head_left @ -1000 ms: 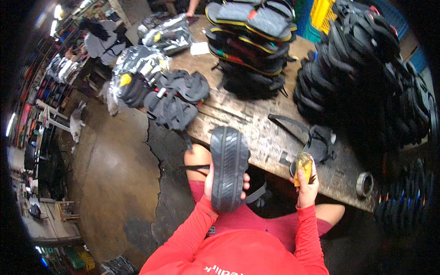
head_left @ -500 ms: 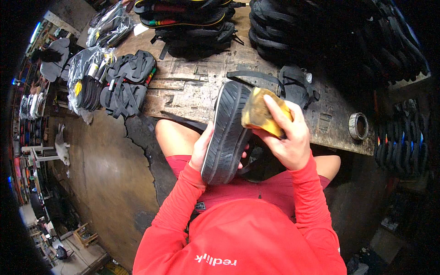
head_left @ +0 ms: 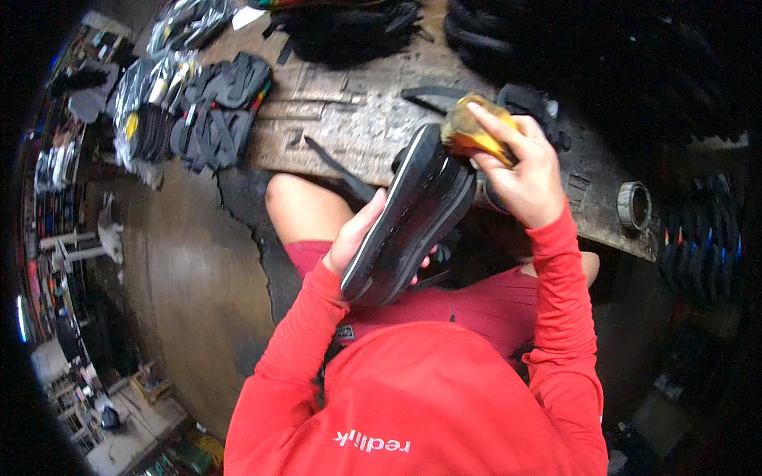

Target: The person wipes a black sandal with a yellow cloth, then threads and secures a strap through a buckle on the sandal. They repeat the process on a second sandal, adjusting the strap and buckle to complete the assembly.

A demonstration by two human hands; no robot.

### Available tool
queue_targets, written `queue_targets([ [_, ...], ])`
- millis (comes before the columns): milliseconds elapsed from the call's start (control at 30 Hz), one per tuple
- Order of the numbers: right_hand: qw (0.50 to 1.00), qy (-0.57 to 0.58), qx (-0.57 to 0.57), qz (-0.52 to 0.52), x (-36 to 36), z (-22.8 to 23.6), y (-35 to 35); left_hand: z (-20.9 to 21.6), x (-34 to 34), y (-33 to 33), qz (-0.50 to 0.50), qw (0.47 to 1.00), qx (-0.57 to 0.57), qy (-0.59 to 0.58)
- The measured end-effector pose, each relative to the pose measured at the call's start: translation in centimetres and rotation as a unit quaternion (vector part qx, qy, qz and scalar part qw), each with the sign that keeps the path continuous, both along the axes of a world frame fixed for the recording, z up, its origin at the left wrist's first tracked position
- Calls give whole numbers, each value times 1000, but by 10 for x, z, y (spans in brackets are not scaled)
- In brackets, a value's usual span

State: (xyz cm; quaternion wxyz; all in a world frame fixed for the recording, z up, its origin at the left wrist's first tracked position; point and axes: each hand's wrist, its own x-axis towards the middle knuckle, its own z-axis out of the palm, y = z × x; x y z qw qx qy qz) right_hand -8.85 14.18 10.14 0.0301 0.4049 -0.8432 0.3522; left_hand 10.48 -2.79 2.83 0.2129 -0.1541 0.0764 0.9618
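My left hand is wrapped round a pair of black sandals, held tilted above my lap. Their long side edges face me, a pale line running along the left one, and a few of my fingertips show at the right edge. In my right hand is a worn yellow sponge with dark stains, gripped between thumb and fingers. It is at the far end of the sandals, touching or very close to them; blur hides which. Beyond the sponge lies another black strapped sandal, partly hidden.
The scuffed wooden table stands in front of my knees. On it are stacked black sandals, plastic-wrapped packs, a dark pile at the back and a tape roll near the right edge. A black strap hangs over the front edge.
The sandals have turned from showing a treaded sole to showing their side edges. My right hand and the sponge have moved up and right, toward their far end.
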Motion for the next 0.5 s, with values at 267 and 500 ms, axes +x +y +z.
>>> queue_targets([
  [267,978,-29,75,190,137,-10,8,-14,-26,0,147,987,-65,21],
  [500,975,-23,60,215,126,22,30,-13,-17,-21,128,984,78,92],
])
